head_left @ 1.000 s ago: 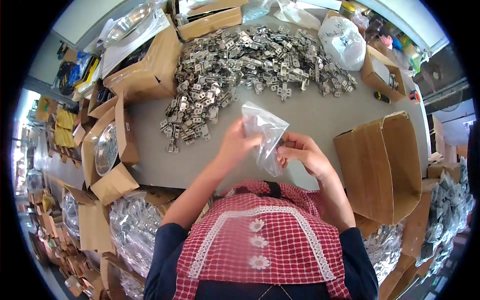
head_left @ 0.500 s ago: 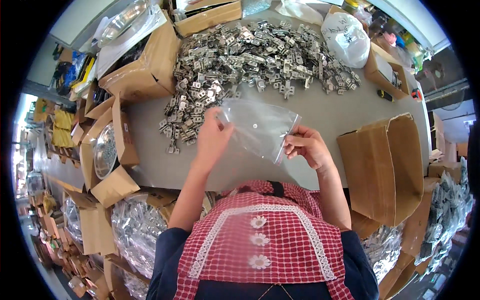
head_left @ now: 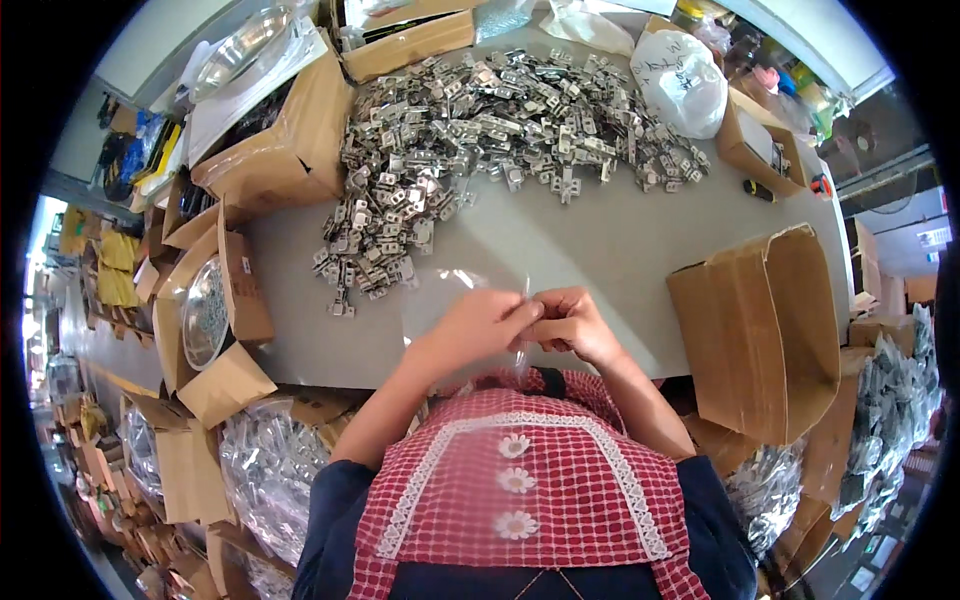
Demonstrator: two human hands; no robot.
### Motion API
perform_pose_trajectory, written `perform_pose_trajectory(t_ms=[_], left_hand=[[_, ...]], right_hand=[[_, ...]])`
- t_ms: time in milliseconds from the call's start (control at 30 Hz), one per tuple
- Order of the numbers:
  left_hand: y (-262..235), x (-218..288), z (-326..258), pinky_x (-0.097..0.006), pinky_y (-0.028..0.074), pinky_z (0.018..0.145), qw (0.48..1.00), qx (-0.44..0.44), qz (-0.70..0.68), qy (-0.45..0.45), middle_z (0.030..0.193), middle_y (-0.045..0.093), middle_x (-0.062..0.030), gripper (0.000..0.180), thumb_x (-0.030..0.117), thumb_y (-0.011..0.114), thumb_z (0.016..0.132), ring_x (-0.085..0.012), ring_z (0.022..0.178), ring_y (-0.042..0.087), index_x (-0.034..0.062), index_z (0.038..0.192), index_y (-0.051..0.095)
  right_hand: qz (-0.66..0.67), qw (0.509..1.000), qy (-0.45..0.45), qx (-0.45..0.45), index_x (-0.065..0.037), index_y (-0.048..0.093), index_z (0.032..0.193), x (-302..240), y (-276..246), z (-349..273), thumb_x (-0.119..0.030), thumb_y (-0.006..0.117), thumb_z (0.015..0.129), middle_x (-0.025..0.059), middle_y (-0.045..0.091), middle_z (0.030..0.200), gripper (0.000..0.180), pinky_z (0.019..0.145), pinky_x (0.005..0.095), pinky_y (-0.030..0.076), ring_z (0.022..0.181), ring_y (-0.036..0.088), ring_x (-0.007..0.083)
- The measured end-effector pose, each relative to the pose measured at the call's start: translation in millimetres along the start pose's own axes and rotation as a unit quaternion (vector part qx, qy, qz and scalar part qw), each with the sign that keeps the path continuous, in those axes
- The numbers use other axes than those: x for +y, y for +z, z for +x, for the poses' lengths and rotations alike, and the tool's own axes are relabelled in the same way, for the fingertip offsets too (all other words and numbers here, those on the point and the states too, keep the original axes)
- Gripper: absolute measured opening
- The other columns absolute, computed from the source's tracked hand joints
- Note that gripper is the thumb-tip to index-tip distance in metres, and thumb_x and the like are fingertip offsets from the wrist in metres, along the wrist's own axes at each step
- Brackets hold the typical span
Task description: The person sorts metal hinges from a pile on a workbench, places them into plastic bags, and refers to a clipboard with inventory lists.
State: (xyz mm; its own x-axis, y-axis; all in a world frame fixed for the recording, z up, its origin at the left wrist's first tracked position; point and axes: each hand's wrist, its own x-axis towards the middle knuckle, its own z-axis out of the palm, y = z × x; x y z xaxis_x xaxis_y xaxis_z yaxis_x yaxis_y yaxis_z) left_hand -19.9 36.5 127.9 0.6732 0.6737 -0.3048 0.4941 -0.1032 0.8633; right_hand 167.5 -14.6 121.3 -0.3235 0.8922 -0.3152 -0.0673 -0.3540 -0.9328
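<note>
A clear plastic zip bag (head_left: pixel 440 293) hangs between my hands near the table's front edge, its body reaching out to the left. My left hand (head_left: pixel 485 325) pinches the bag's edge, fingers pressed together. Right beside it, my right hand (head_left: pixel 568 326) has its fingers curled closed on the same edge. Both sets of fingertips meet, so the exact grip is partly hidden. Beyond the hands lies a large heap of metal hinges (head_left: pixel 480 130), with a tail of them running down on the left toward the bag.
An open cardboard box (head_left: pixel 755 335) stands at the right table edge. On the left are a larger carton (head_left: pixel 285 150) and a box holding a steel bowl (head_left: pixel 207 312) of small parts. A white plastic bag (head_left: pixel 680 85) and a small box (head_left: pixel 760 150) sit at the far right.
My left hand has moved right and nearer to me, meeting the right hand at the bag's edge. My right hand has shifted slightly left. The bag, earlier stretched between them, now trails leftward.
</note>
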Motion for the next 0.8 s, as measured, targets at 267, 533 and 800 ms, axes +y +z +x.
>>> perform_pose_trajectory(t_ms=[267,533,800], left_hand=[[9,-20,-3,-0.025,0.047,0.056,0.98,-0.006,-0.2,-0.011,0.072,0.066,-0.0029,0.029,0.027,0.051,0.099,-0.0126,0.062,0.06,0.0035,0.087,0.062],[5,-27,2,-0.04,0.049,0.057,0.95,0.235,0.205,0.027,0.077,0.066,-0.0138,0.014,0.018,0.064,0.08,-0.032,0.064,0.062,0.0058,0.084,0.059],[35,-29,25,-0.051,0.05,0.058,0.928,0.251,0.267,0.061,0.067,0.064,-0.0186,0.014,0.018,0.058,0.088,-0.0386,0.062,0.065,0.0058,0.094,0.054]], right_hand=[[0.059,0.997,0.045,-0.002,-0.004,0.069,0.079,4,-11,-2,-0.017,0.067,0.085,0.0011,0.061,0.065,0.015,0.05,0.0249,0.041,0.056,0.054,0.008],[-0.456,0.829,-0.148,0.287,-0.003,0.066,0.088,23,-26,13,-0.009,0.065,0.077,0.0151,0.066,0.078,0.013,0.059,0.0407,0.052,0.065,0.064,0.0355],[-0.446,0.808,-0.32,0.212,-0.002,0.06,0.108,39,-19,55,0.004,0.056,0.077,0.0137,0.067,0.1,0.032,0.062,0.0394,0.057,0.078,0.069,0.0325]])
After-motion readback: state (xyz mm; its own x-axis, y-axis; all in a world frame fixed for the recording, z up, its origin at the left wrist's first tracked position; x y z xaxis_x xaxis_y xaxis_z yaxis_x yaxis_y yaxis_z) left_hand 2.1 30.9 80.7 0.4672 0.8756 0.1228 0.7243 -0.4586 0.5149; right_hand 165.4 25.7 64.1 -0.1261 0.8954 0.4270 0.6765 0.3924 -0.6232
